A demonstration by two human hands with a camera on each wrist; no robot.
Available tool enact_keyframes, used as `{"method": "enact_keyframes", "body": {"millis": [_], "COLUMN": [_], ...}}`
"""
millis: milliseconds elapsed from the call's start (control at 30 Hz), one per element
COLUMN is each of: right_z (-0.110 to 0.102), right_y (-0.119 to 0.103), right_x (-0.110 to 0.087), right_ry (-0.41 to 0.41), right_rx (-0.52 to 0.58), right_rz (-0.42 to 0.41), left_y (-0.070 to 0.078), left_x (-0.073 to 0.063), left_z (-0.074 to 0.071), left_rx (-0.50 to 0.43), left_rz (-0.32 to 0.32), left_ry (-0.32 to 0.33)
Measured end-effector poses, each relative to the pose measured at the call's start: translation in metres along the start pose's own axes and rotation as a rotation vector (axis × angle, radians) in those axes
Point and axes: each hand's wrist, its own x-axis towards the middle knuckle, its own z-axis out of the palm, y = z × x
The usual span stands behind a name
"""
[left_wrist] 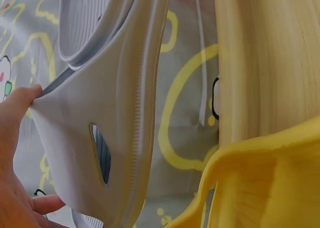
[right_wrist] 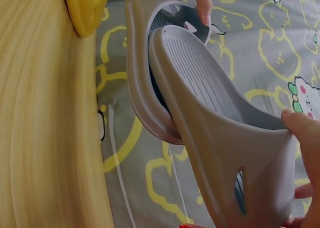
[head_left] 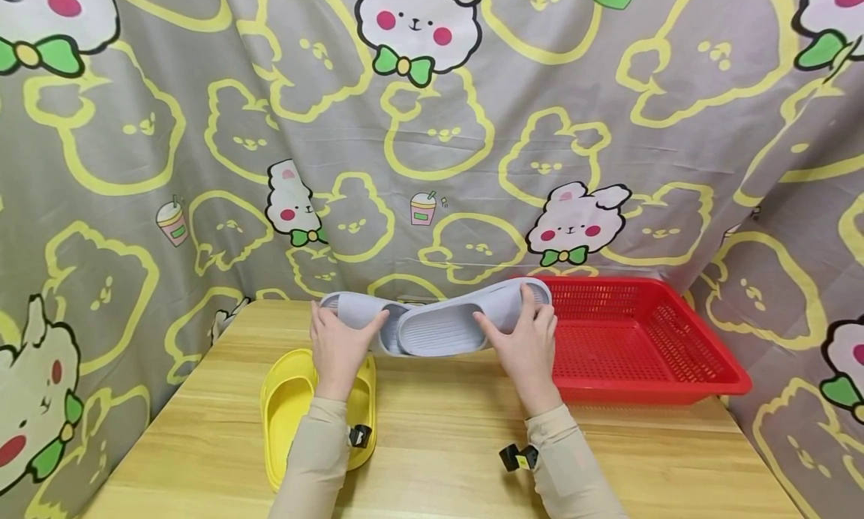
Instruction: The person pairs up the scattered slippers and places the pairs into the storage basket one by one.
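Observation:
Two grey slippers are held up above the table, their heel ends overlapping in the middle. My left hand (head_left: 339, 346) grips the strap of the left grey slipper (left_wrist: 95, 133), thumb at the strap's edge. The right grey slipper (right_wrist: 210, 108) lies in front of the other's heel, and my right hand (head_left: 525, 343) pinches its strap between thumb and fingers. Below my left forearm, a pair of yellow slippers (head_left: 280, 418) rests on the table, partly hidden by the sleeve.
A red slotted plastic basket (head_left: 715, 365) stands on the right of the wooden table (head_left: 432, 444), just beyond my right hand. Behind the table hangs a grey patterned curtain (head_left: 459, 166). Both wrists carry small black mounts.

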Motion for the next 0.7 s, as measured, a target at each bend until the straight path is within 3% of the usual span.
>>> {"method": "enact_keyframes", "body": {"millis": [300, 700], "right_z": [-0.0032, -0.0064], "right_y": [-0.0053, -0.0069], "right_x": [-0.0033, -0.003], "right_ry": [-0.091, -0.18], "right_rx": [-0.043, -0.009], "right_rz": [0.026, -0.027], "left_y": [0.0039, 0.0001], "left_x": [-0.0033, 0.001], "left_z": [0.0011, -0.0018], "left_rx": [0.016, 0.012], "left_rz": [-0.02, -0.031], "left_ry": [-0.018, 0.002]}}
